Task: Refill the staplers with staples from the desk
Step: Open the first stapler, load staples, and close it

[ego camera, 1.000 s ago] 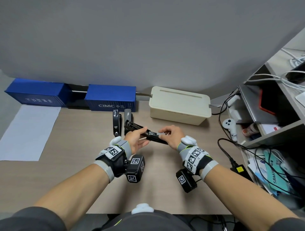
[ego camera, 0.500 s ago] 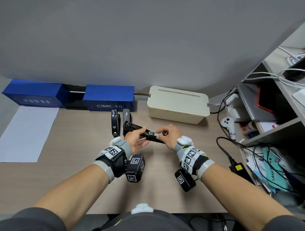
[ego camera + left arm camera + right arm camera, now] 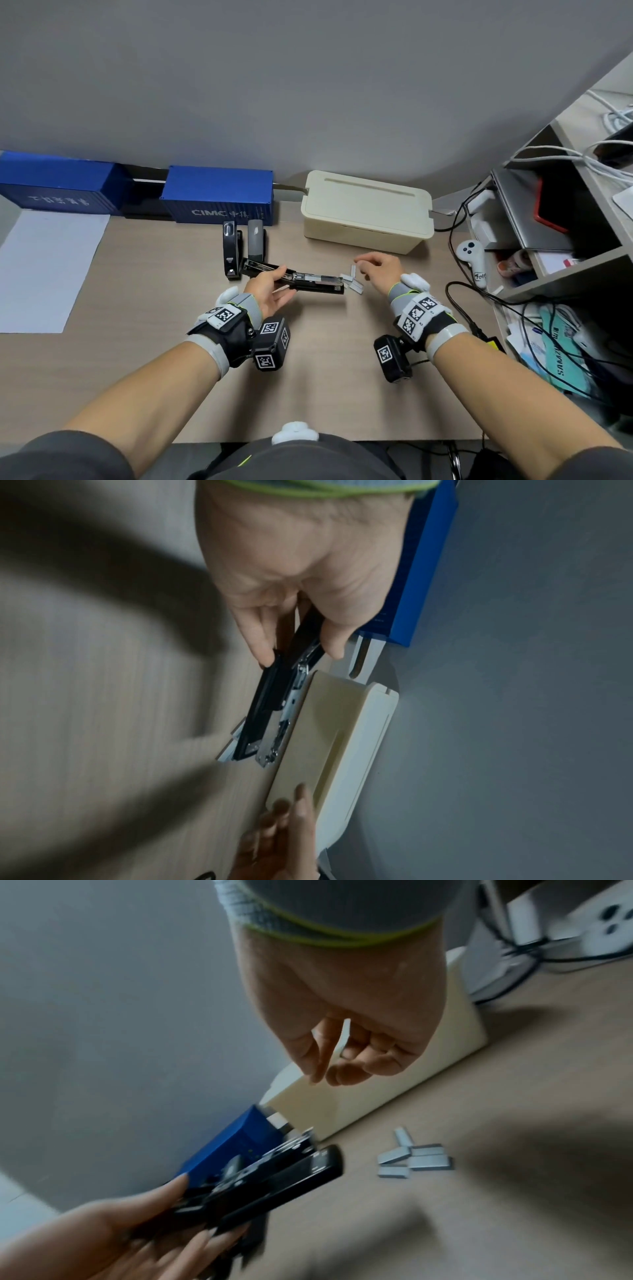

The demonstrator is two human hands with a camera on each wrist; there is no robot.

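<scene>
Two staplers stood side by side at the back of the desk, lids down, untouched; could not tell whether loaded.

Left hand gripped the open stapler near its hinge, thumb on one side, fingers curled under, lid swung back, metal channel exposed and pointing right. In the left wrist view the hold sat far back on the body. Risk: the long front end was unsupported, so any push on the channel could tip or twist it in the hand.

Loose strips lay on the desk just off the stapler's nose, some touching or overlapping. Risk: the nose or a sleeve could sweep them apart or off the pile.

Right hand hovered above the strips, thumb and forefinger pinching one strip, the other fingers curled. The pinch looked light and near one end. Risks, as judged: strip dropped on the way over; strip snapped at a glue line if squeezed or bent; strip set in legs-up or skewed, which would jam the pusher; lid snapping shut on fingertips.
</scene>
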